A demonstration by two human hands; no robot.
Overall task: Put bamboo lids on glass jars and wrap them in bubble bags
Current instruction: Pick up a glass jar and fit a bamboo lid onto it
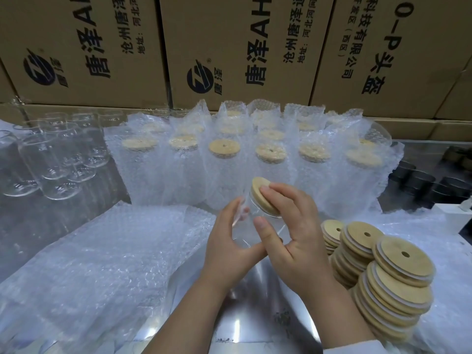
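A clear glass jar (251, 226) is held tilted in the middle of the view. My left hand (231, 245) grips its body from the left and below. A round bamboo lid (259, 190) sits on the jar's mouth, and my right hand (293, 233) lies over it, fingers on the lid's face and thumb along the glass. Flat bubble bags (102, 264) lie piled at the left front. Stacks of bamboo lids (383, 274) with centre holes stand at the right front.
Several lidded jars wrapped in bubble bags (245, 159) stand in rows behind my hands. Bare glass jars (51, 159) stand at the back left. Dark round items (434, 180) sit at the right. Cardboard cartons (229, 47) wall the back. The metal tabletop (255, 302) shows in front.
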